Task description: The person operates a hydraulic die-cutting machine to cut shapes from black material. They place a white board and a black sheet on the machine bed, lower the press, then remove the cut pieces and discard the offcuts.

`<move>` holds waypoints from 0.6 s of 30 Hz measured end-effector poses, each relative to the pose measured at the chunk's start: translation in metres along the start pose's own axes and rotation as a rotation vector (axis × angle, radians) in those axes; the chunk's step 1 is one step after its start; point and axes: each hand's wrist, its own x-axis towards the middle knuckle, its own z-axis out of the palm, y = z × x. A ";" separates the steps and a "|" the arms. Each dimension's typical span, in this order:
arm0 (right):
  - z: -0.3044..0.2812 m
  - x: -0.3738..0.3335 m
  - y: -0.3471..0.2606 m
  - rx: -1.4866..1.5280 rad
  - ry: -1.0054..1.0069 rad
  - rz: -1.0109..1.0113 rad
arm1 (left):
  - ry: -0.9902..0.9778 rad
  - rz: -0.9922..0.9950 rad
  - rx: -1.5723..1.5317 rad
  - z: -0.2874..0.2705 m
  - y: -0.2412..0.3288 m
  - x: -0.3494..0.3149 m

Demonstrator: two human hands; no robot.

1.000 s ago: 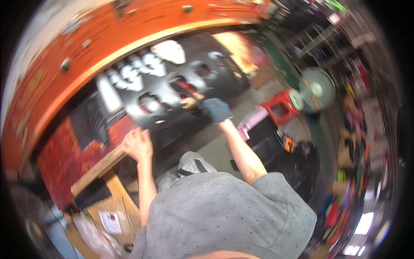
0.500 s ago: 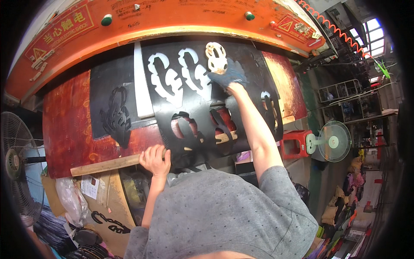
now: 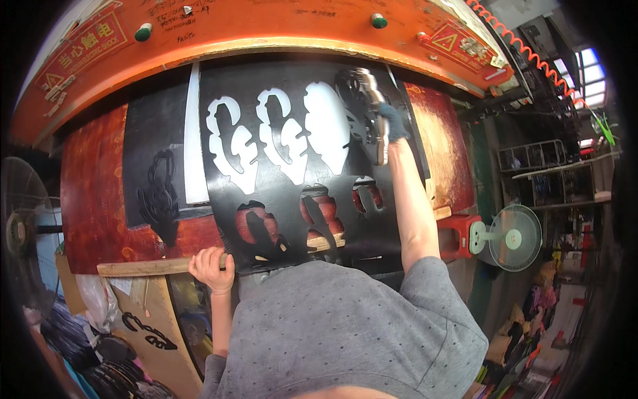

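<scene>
The black sheet [image 3: 292, 166], full of leaf-shaped cut-outs, is lying across the red bed [image 3: 93, 206] of the press, filling the centre of the view from about 11 o'clock round to 3 o'clock. It is sitting under the orange beam [image 3: 266, 30], probably so the next cut can land on uncut material.

The left hand [image 3: 211, 268], at 7 o'clock, is curling its fingers over the near edge of the wooden strip [image 3: 139, 266] right at the sheet's lower left corner, likely steadying the body and keeping that corner from sliding.

The right hand [image 3: 392, 123], in a dark glove, is reaching far out to 1 o'clock and is closing around a metal die [image 3: 369, 113], pressing it against the sheet's upper right part; the grip looks wrapped, though the blur is hiding the fingers. The arm is stretching fully because the remaining solid area is lying at the far side.

A fan [image 3: 512, 236] is standing at 3 o'clock, well apart from the work.
</scene>
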 end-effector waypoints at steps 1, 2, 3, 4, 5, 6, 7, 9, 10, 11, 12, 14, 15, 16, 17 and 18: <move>-0.011 -0.001 -0.002 0.172 -0.090 -0.042 | -0.014 -0.015 0.000 -0.003 0.003 0.003; -0.022 -0.002 -0.003 0.287 -0.177 0.018 | -0.032 -0.029 -0.034 -0.007 0.008 0.008; -0.035 -0.004 -0.005 0.399 -0.318 0.067 | 0.000 -0.114 -0.129 -0.011 0.012 0.015; -0.046 -0.004 -0.004 0.421 -0.242 0.071 | 0.051 -0.181 -0.233 -0.013 0.017 0.026; -0.059 -0.006 -0.007 0.400 -0.357 0.136 | 0.114 -0.234 -0.353 -0.014 0.023 0.038; -0.071 -0.007 -0.009 0.403 -0.310 0.166 | 0.169 -0.246 -0.410 -0.015 0.028 0.053; -0.083 -0.009 -0.013 0.406 -0.262 0.195 | 0.113 -0.281 -0.463 -0.014 0.035 0.070; -0.101 -0.011 -0.021 0.364 -0.192 0.256 | 0.044 -0.306 -0.623 -0.002 0.056 0.106; -0.105 -0.011 -0.021 0.106 0.022 0.174 | -0.077 -0.305 -0.705 0.009 0.070 0.125; -0.108 -0.012 -0.023 -0.153 0.288 0.093 | -0.195 -0.297 -0.798 0.022 0.085 0.143; -0.107 -0.012 -0.022 -0.495 0.257 -0.062 | -0.323 -0.280 -0.775 0.035 0.103 0.158; -0.100 -0.015 -0.019 -1.078 0.292 -0.115 | -0.374 -0.121 -0.649 0.069 0.137 0.192; -0.094 -0.016 -0.016 -1.414 0.316 -0.148 | -0.301 0.019 -0.544 0.086 0.152 0.208; -0.089 -0.020 -0.014 -1.721 0.272 -0.196 | -0.250 0.042 -0.445 0.101 0.165 0.223; -0.081 -0.021 -0.010 -1.795 0.369 -0.166 | -0.206 0.060 -0.350 0.116 0.176 0.237; -0.076 -0.025 -0.012 -1.687 0.353 -0.077 | -0.227 0.043 -0.257 0.130 0.184 0.251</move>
